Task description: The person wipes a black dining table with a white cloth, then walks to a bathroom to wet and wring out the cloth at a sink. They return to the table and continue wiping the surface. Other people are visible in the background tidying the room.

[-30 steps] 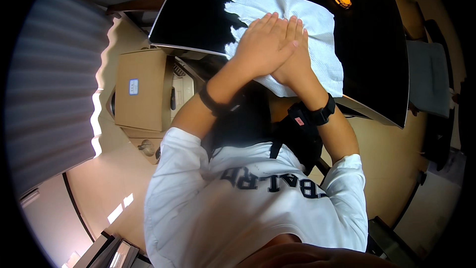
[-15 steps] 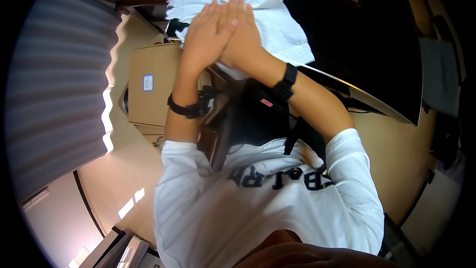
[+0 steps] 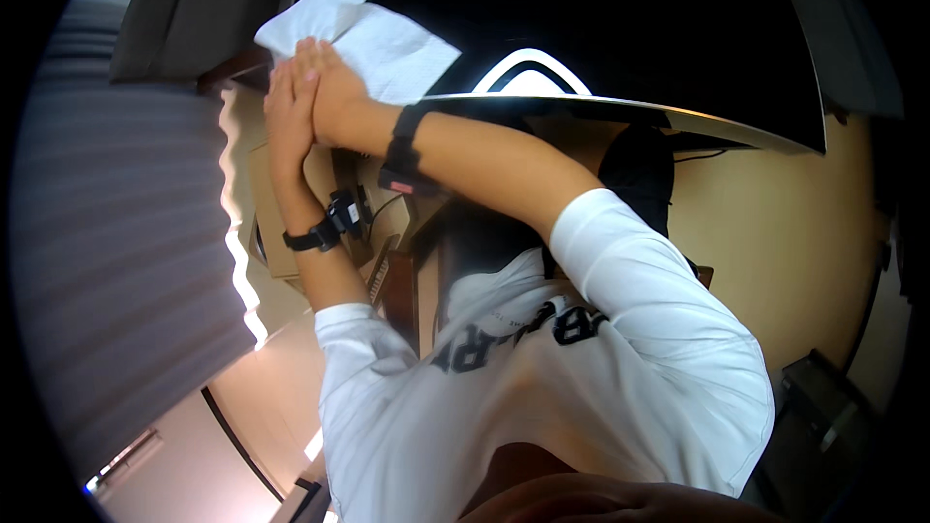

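A white cloth or paper towel (image 3: 402,48) lies creased on the glossy black tabletop (image 3: 601,10), at its near left edge. My right hand (image 3: 334,92) presses flat on the cloth's lower left part, fingers stretched out and held together. Against its left side rests my left hand (image 3: 288,121), also with straight fingers, its thumb touching the right hand. Neither hand is wrapped round anything. The cloth under my fingers is hidden. Each wrist wears a black strap with a small device.
A dark grey chair (image 3: 199,10) stands beyond the table's left end. Below my left forearm is a cardboard box (image 3: 262,179). A grey curtain (image 3: 126,223) hangs along the left. The table's bright front edge (image 3: 712,126) runs off to the right, and a white light reflection shows on its top.
Both hands have moved left and slightly nearer, and the cloth has shifted left with them. My view has shifted, bringing more of the chair in.
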A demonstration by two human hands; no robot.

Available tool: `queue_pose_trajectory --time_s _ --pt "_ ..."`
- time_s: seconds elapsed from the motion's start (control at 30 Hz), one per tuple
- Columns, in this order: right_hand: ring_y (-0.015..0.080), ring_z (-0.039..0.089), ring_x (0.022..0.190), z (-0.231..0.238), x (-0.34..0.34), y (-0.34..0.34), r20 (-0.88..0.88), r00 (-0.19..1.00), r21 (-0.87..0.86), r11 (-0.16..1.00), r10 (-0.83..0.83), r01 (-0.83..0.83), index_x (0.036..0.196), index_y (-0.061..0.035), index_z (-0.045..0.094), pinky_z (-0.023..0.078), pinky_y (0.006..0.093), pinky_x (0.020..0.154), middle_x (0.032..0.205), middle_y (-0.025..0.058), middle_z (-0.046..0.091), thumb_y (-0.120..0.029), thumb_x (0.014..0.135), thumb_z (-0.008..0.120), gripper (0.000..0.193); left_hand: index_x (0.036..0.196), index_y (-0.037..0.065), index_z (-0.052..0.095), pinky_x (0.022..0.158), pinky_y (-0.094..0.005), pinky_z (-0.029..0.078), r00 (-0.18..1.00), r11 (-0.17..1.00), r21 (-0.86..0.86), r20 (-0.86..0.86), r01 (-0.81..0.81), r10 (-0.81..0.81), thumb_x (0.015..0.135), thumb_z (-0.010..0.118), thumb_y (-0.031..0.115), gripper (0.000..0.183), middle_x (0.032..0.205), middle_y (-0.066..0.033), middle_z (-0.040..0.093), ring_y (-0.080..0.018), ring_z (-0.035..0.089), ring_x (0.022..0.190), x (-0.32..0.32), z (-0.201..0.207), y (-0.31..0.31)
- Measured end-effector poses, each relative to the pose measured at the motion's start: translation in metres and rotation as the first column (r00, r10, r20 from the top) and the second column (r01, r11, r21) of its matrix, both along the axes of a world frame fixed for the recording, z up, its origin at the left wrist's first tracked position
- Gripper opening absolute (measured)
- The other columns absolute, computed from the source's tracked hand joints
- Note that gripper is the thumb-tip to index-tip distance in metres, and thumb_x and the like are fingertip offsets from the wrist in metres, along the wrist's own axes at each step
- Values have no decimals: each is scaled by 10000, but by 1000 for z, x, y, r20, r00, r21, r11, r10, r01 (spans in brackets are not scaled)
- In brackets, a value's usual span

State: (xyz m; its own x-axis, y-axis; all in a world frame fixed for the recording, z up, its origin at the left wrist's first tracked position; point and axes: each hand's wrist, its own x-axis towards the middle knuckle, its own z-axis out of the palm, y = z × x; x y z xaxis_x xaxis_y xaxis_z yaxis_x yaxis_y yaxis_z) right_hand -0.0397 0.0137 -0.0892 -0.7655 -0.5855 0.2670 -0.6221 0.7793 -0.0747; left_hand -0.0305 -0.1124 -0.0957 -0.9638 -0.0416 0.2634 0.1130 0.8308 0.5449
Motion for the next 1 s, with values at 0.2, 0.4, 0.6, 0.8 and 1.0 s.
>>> queue_pose_trajectory --time_s 0.2,0.4,0.6,0.8,1.0 --pt "400 232 1458 -4 2 15 -64 998 -7 1000 25 -25 1504 25 265 123 461 1202 1550 266 276 -409 912 509 774 1489 -17 326 1188 -442 104 994 999 -25 107 -28 30 969 419 557 780 1554 -243 293 -363 190 1479 5 7 21" --pt "373 215 1471 12 6 36 12 999 9 1000 30 -30 1513 13 257 102 446 1210 1566 246 257 -383 917 492 753 1487 -39 310 1190 -414 128 990 999 38 138 -9 4 954 453 567 820 1560 -249 276 -374 185 1479 7 18 35" --pt "369 199 1478 73 33 69 61 995 1 997 -73 73 1510 17 259 90 442 1215 1566 249 251 -359 912 495 745 1446 -66 373 1182 -425 169 985 989 59 98 139 -144 949 461 556 801 1507 -325 316 -434 242 1444 20 74 69" --pt "372 208 1476 140 80 91 9 980 53 979 -199 199 1506 16 272 92 448 1216 1563 252 258 -346 902 523 748 1450 -65 369 1183 -445 155 957 957 74 57 281 -286 939 458 569 819 1513 -309 319 -419 242 1449 55 140 93" --pt "402 241 1458 167 113 114 -66 950 -60 952 -305 301 1473 51 314 116 455 1212 1530 287 297 -316 899 545 720 1455 -58 368 1181 -469 162 909 910 78 66 407 -412 904 498 583 855 1515 -297 328 -413 253 1449 75 180 121"
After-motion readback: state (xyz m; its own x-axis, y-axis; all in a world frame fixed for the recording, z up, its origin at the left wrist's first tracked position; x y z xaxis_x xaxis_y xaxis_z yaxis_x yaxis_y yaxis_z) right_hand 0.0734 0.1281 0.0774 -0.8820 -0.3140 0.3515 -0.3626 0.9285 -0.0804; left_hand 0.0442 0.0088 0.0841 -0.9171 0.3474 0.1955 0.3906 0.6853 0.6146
